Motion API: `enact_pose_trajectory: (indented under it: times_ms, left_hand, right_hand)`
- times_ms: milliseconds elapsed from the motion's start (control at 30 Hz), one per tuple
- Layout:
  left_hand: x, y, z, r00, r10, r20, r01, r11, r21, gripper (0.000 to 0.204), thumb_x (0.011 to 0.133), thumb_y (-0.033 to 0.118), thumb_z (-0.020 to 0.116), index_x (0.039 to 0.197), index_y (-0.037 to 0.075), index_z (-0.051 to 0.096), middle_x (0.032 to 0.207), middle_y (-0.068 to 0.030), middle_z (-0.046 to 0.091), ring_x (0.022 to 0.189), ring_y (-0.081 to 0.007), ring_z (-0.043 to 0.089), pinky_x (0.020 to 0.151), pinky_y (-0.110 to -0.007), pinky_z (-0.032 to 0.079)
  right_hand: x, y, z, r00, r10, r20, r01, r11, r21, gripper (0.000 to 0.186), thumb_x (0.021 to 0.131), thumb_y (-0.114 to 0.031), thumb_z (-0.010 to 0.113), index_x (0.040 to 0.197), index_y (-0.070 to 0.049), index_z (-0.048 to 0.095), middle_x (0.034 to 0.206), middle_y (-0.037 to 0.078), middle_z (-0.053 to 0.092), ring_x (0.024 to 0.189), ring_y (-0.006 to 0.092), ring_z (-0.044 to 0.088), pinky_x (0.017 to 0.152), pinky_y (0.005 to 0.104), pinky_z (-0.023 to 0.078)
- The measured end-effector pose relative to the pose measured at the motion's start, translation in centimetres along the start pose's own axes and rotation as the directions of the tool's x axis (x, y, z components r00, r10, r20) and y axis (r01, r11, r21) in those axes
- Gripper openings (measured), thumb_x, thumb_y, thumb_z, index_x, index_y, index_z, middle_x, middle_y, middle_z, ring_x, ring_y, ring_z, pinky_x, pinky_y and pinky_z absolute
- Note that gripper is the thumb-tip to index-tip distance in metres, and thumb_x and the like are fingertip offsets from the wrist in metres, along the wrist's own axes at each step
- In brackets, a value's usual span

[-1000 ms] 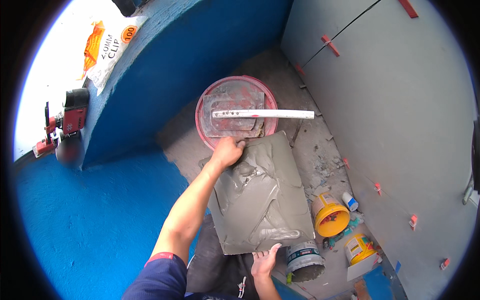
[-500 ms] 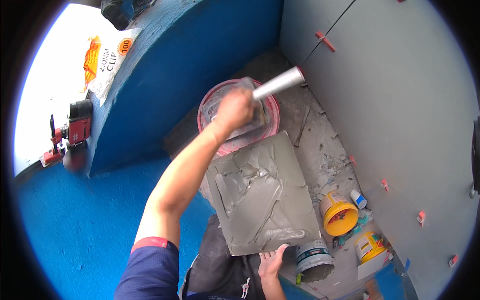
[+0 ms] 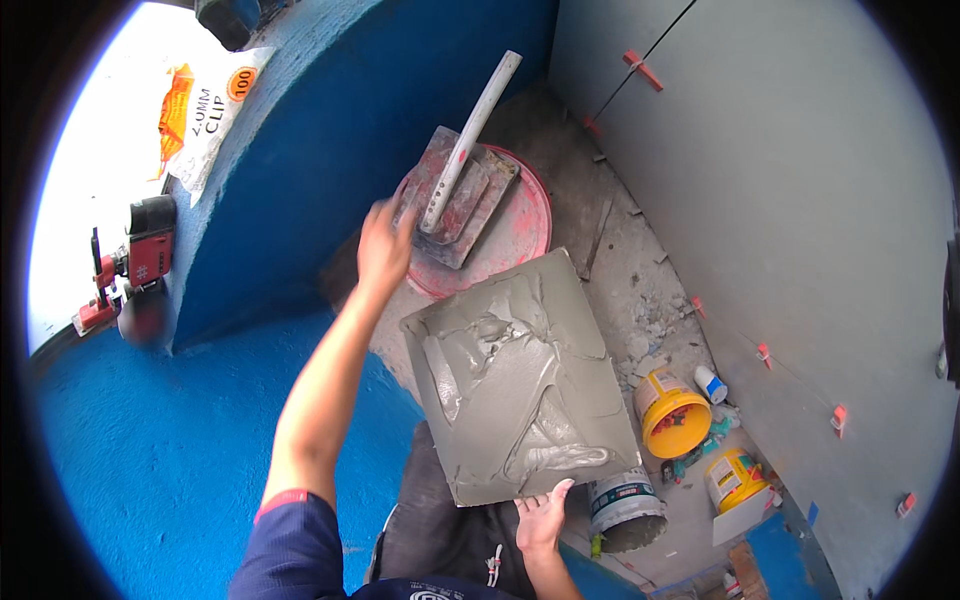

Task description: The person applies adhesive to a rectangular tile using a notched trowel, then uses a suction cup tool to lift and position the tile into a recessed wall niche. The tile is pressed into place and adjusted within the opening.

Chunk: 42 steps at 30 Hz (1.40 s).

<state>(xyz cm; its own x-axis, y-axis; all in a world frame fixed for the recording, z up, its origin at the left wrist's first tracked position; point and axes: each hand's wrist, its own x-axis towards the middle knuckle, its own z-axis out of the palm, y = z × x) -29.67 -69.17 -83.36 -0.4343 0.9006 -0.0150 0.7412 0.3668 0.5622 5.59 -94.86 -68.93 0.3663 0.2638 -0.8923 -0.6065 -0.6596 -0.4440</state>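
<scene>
My left hand is beside a flat metal tool with a long white handle, its fingers apart and holding nothing. The tool rests tilted round on a pink round bucket lid. Below it, a square tile carries thick, wavy gray mortar. My right hand, palm up, holds that tile at its lower edge; some fingertips are hidden beneath it.
A blue ledge holds a clip bag and red-black tools. A tiled wall with red wedges stands right. Yellow buckets, a white bucket and debris lie on the floor.
My left hand left the tile's upper edge, took hold of the metal tool and turned it, its handle now pointing up-right, then let go and moved left. My right hand stayed at the tile.
</scene>
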Motion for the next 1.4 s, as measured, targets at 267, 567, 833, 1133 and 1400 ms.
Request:
enact_pose_trajectory:
  times_ms: [267, 567, 833, 1133, 1400]
  left_hand:
    - [-30.2, -2.8, -9.3, 0.533, -0.716, 0.450, 0.821, 0.566, -0.073, 0.066, 0.105, 0.058, 0.044, 0.105, -0.003, 0.068, 0.096, -0.0159, 0.070, 0.095, -0.0229, 0.065, 0.086, -0.040, 0.050]
    - [-28.4, 6.6, -18.8, 0.752, -0.620, 0.224, 0.648, 0.634, -0.422, 0.065, 0.106, 0.053, 0.047, 0.136, -0.004, 0.059, 0.135, -0.0168, 0.063, 0.130, -0.0270, 0.056, 0.114, -0.040, 0.037]
    - [-18.3, 17.7, -30.5, 0.869, -0.345, 0.355, 0.066, -0.630, -0.774, 0.092, 0.101, 0.069, 0.030, 0.154, -0.006, 0.030, 0.163, -0.0277, 0.024, 0.154, -0.0397, 0.020, 0.126, -0.053, 0.015]
    - [-15.0, 19.6, -31.6, 0.925, -0.323, 0.202, 0.154, -0.167, -0.974, 0.081, 0.102, 0.057, 0.050, 0.150, -0.007, 0.037, 0.154, -0.0272, 0.041, 0.146, -0.0385, 0.038, 0.122, -0.047, 0.029]
    - [-18.2, 19.0, -24.9, 0.992, 0.059, -0.108, -0.061, 0.998, -0.015, 0.046, 0.093, 0.017, 0.070, 0.134, 0.001, 0.057, 0.148, -0.0211, 0.049, 0.144, -0.0447, 0.039, 0.117, -0.054, 0.031]
  right_hand:
    - [-3.7, -2.1, -0.6, 0.976, 0.112, 0.187, -0.108, 0.994, -0.031, 0.014, 0.078, -0.010, 0.063, 0.091, -0.006, 0.065, 0.089, 0.013, 0.061, 0.084, 0.0338, 0.058, 0.071, 0.0432, 0.046]
    - [-7.5, -5.1, 2.0, 0.781, 0.142, 0.608, 0.230, 0.840, -0.492, 0.055, 0.108, -0.036, 0.050, 0.146, 0.000, 0.032, 0.125, 0.013, 0.050, 0.120, 0.0272, 0.051, 0.114, 0.0518, 0.036]
    - [-9.7, -7.1, 10.0, 0.785, -0.016, 0.620, 0.478, 0.652, -0.589, 0.040, 0.104, -0.023, 0.061, 0.129, 0.001, 0.041, 0.122, 0.015, 0.055, 0.106, 0.0217, 0.061, 0.090, 0.0399, 0.059]
    - [-10.5, -7.1, 16.5, 0.705, -0.014, 0.710, 0.525, 0.684, -0.508, 0.043, 0.103, -0.025, 0.063, 0.128, 0.004, 0.045, 0.122, 0.015, 0.059, 0.105, 0.0204, 0.062, 0.089, 0.0372, 0.059]
    - [-10.8, -7.6, 18.9, 0.631, -0.174, 0.755, 0.711, 0.519, -0.475, 0.058, 0.099, -0.044, 0.066, 0.128, 0.005, 0.053, 0.116, 0.016, 0.067, 0.106, 0.0237, 0.065, 0.092, 0.0358, 0.051]
